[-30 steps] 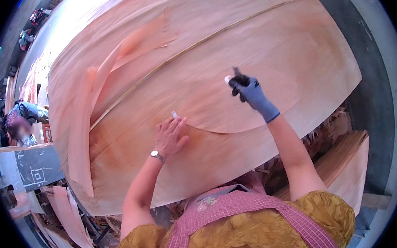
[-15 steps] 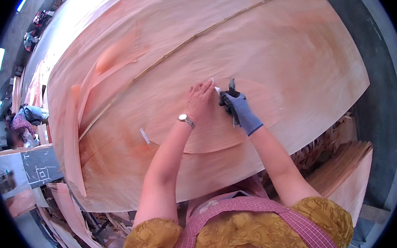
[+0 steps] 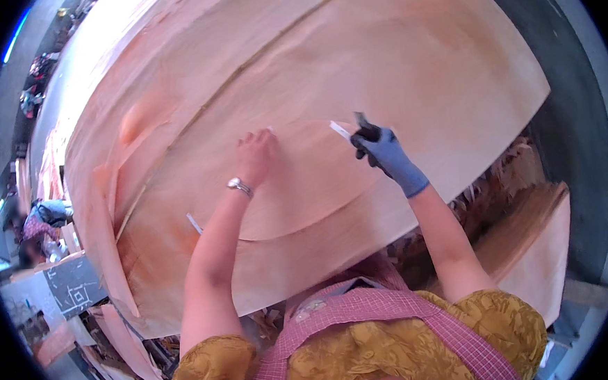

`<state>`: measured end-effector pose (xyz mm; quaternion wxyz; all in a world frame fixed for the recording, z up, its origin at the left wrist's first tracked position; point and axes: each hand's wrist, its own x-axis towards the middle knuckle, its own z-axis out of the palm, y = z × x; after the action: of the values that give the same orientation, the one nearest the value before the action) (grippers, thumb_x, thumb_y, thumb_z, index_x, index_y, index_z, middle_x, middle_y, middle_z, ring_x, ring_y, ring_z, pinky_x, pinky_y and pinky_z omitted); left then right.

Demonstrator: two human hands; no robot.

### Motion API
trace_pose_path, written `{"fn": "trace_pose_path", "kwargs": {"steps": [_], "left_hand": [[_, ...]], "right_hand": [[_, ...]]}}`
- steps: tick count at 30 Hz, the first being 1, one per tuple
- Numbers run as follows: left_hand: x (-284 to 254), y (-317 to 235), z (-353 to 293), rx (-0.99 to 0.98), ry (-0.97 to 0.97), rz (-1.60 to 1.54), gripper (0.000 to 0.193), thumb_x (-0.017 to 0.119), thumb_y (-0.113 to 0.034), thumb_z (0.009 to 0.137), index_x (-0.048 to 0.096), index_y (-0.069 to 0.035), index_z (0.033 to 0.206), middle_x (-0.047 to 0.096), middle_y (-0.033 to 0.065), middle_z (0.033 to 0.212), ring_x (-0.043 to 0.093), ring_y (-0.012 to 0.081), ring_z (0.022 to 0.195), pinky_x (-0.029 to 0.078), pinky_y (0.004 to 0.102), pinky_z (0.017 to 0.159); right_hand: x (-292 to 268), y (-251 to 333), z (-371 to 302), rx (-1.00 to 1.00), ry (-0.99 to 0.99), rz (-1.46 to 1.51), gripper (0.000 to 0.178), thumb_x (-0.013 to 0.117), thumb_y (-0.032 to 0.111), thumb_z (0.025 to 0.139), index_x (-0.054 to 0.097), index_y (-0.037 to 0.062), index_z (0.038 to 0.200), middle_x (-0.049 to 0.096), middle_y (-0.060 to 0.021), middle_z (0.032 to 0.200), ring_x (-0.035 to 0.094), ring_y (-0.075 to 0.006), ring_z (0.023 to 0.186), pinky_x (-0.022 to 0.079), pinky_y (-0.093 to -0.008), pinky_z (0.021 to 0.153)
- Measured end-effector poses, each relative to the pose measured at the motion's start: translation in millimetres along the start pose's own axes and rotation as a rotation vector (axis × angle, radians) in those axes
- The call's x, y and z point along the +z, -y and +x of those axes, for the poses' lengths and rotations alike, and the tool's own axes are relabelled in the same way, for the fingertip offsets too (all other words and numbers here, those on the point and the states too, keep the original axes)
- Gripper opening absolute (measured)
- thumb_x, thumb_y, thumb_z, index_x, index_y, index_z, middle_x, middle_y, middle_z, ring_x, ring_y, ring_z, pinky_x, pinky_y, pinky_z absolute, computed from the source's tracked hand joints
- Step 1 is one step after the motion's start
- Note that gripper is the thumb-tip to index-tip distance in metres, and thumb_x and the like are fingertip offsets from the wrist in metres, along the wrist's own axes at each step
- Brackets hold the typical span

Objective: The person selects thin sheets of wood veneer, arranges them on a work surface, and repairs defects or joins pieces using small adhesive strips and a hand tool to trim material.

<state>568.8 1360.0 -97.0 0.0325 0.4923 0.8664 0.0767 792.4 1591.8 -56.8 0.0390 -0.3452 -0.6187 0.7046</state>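
A broad pinkish wood sheet [image 3: 456,62] spreads before the person, with a curved-edged piece [image 3: 310,182] lying on it and a long thin stick [image 3: 241,70] across its far part. The bare left hand [image 3: 254,157] rests on that piece, fingers slightly spread; the gloved right hand [image 3: 383,150] grips a mostly hidden greyish tool [image 3: 360,118] and pinches a small white strip [image 3: 339,129]

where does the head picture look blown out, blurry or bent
Head view: glare washes out the smooth pale surface at upper left; head view: the bare left hand looks smeared, probably by motion; head view: the wide, pale pinkish veneer sheet shows bowed edges from fisheye distortion.
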Motion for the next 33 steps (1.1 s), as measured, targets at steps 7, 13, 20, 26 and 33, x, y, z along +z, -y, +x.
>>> {"fn": "trace_pose_path", "kwargs": {"steps": [7,13,20,26,33], "left_hand": [[32.8,-157.4,-25.7,0.300,-0.036,-0.196,0.048,0.055,-0.010,0.085,0.053,-0.009,0.132,0.051,0.0076,0.137,0.053,0.0268,0.112,0.040,0.0441,0.091],[52.0,-225.7,-46.3,0.432,0.025,-0.138,0.051,0.057,-0.024,0.088,0.050,-0.010,0.136,0.040,0.0062,0.150,0.042,0.0283,0.127,0.035,0.0454,0.099],[41.8,-199.5,-37.5,0.370,0.067,-0.374,0.045,0.058,-0.023,0.090,0.053,-0.008,0.132,0.050,0.0088,0.139,0.047,0.0295,0.124,0.036,0.0449,0.101],[11.1,-105.2,-174.5,-0.108,-0.217,-0.344,0.047,0.060,-0.015,0.088,0.053,-0.007,0.133,0.053,0.0111,0.139,0.046,0.0293,0.131,0.030,0.0474,0.111],[14.1,-94.2,-226.6,-0.084,-0.154,-0.331,0.057,0.056,-0.014,0.089,0.043,-0.009,0.144,0.046,0.0094,0.147,0.039,0.0252,0.139,0.023,0.0471,0.117]], "right_hand": [[-48.8,-94.0,-101.1,0.308,-0.304,0.213,0.019,0.070,0.025,0.091,0.068,0.0080,0.097,0.063,-0.0025,0.066,0.044,-0.0056,0.041,0.033,-0.0223,0.037],[-43.8,-106.4,-100.3,0.075,-0.320,-0.208,0.020,0.066,0.023,0.092,0.065,0.0044,0.097,0.064,-0.0036,0.068,0.054,-0.0116,0.049,0.043,-0.0278,0.046],[-59.1,-68.9,-110.7,0.121,-0.247,-0.259,0.019,0.065,0.021,0.093,0.063,0.0040,0.102,0.064,-0.0017,0.071,0.061,-0.0107,0.058,0.043,-0.0260,0.048],[55.0,-98.3,-115.3,0.098,0.041,0.192,0.022,0.068,0.018,0.092,0.062,0.0034,0.107,0.067,-0.0021,0.088,0.061,-0.0076,0.059,0.036,-0.0201,0.042],[151.1,-116.7,-105.7,0.004,-0.066,-0.673,0.045,0.072,0.035,0.085,0.056,-0.0004,0.107,0.070,-0.0158,0.089,0.069,-0.0282,0.076,0.052,-0.0397,0.062]]}}
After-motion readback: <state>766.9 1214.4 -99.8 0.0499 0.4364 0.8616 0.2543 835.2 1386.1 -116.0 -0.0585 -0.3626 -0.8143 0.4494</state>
